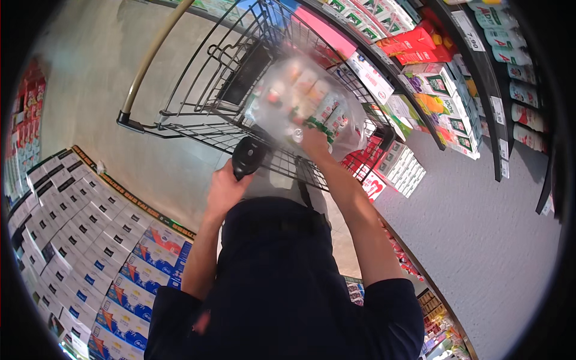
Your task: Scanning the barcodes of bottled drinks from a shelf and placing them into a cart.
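My left hand (226,186) is wrapped around the handle of a black handheld barcode scanner (249,155), just outside the side of a wire shopping cart (198,119). Inside the cart lies a clear plastic bag (355,137) of packaged goods. Several printed packs (330,110) show through the plastic, blurred by haze over the picture. My right hand (314,138) reaches over the cart's near side and rests at the bag, next to a green item (320,126). Its fingertips are partly hidden, so its grip is unclear.
Shelves with juice cartons (443,108) and bottles (499,33) stand at the right, above stacked cartons (400,168). Piled boxes (90,216) fill the lower left. The cart's tan push handle (150,58) is at upper left, over grey floor (94,99).
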`<state>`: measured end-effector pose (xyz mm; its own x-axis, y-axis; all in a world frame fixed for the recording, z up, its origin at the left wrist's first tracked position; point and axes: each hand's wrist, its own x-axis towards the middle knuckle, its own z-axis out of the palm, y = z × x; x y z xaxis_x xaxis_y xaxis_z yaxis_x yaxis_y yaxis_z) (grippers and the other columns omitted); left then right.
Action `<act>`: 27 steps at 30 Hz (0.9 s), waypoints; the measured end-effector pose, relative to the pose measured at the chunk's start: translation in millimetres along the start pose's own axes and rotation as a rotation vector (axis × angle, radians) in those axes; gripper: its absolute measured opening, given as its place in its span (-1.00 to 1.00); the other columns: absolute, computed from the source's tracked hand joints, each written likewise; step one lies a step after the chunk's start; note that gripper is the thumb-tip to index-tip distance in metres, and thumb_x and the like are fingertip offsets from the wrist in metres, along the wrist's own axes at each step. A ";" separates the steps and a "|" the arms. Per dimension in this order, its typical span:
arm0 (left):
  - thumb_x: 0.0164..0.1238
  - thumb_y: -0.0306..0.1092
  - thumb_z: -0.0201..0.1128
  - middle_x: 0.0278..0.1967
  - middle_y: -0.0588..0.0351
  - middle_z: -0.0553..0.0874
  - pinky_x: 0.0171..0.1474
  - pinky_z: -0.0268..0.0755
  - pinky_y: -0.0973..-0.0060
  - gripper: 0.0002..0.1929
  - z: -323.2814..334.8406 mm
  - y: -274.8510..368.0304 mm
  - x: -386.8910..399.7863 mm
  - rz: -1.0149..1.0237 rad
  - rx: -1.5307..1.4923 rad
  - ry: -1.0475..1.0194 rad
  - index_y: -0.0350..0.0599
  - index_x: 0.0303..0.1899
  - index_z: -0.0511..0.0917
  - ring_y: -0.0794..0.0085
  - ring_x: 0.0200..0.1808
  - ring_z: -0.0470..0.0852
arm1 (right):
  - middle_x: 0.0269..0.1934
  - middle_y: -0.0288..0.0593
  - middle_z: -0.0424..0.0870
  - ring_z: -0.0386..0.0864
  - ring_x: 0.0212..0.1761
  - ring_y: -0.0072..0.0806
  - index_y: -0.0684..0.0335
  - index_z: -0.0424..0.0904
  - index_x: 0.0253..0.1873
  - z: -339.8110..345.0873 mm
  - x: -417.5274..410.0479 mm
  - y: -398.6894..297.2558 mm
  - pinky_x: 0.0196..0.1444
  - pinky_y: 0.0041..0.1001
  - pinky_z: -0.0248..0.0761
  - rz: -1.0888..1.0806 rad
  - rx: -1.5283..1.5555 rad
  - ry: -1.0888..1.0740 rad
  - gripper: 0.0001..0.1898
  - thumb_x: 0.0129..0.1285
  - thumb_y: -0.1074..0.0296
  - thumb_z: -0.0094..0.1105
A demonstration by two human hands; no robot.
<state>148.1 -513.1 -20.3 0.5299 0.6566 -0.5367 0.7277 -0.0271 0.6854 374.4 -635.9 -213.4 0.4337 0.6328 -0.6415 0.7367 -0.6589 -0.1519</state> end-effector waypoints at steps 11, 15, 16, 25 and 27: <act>0.12 -0.26 0.35 -0.32 -0.18 0.70 -0.14 0.51 0.31 -0.66 -8.6 -17.8 0.3 -0.057 0.080 -0.040 -0.23 -0.10 0.57 -0.06 -0.15 0.68 | -0.12 -0.02 0.69 0.65 -0.05 -0.12 0.18 0.56 0.04 56.2 10.9 21.5 -0.03 -0.16 0.47 0.142 -0.106 0.075 -0.72 0.29 0.35 -0.04; 0.12 -0.25 0.35 -0.29 -0.18 0.70 -0.13 0.51 0.28 -0.64 -10.4 -18.4 -0.7 -0.109 0.143 -0.081 -0.21 -0.08 0.57 -0.07 -0.13 0.67 | -0.17 -0.06 0.70 0.67 -0.08 -0.16 0.17 0.56 -0.02 62.8 11.8 24.3 -0.10 -0.19 0.50 0.149 -0.037 -0.031 -0.76 0.28 0.35 -0.03; 0.12 -0.25 0.35 -0.29 -0.18 0.70 -0.13 0.51 0.28 -0.64 -10.3 -17.2 -1.1 -0.110 0.152 -0.086 -0.21 -0.08 0.57 -0.07 -0.13 0.67 | -0.15 -0.02 0.69 0.67 -0.09 -0.14 0.19 0.53 -0.01 64.8 12.3 24.4 -0.10 -0.15 0.50 0.160 -0.011 -0.029 -0.76 0.28 0.33 -0.03; 0.11 -0.26 0.37 -0.26 -0.19 0.71 -0.11 0.51 0.27 -0.62 -7.1 -13.6 -2.0 -0.148 0.220 -0.099 -0.22 -0.05 0.57 -0.07 -0.10 0.66 | -0.16 -0.05 0.68 0.67 -0.09 -0.13 0.22 0.56 -0.05 92.7 16.4 30.8 -0.07 -0.14 0.50 0.194 0.010 0.071 -0.76 0.26 0.34 -0.02; 0.12 -0.28 0.36 -0.25 -0.18 0.71 -0.11 0.51 0.30 -0.63 -6.0 -14.9 -2.6 -0.097 0.198 -0.101 -0.24 -0.05 0.57 -0.02 -0.11 0.69 | -0.16 -0.08 0.69 0.67 -0.10 -0.12 0.23 0.57 -0.04 98.5 16.6 31.3 -0.08 -0.14 0.50 0.173 0.028 0.105 -0.75 0.25 0.34 0.00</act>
<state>133.3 -509.9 -26.1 0.4871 0.5849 -0.6485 0.8432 -0.1217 0.5236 353.5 -686.1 -302.8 0.6053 0.5469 -0.5784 0.6325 -0.7716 -0.0676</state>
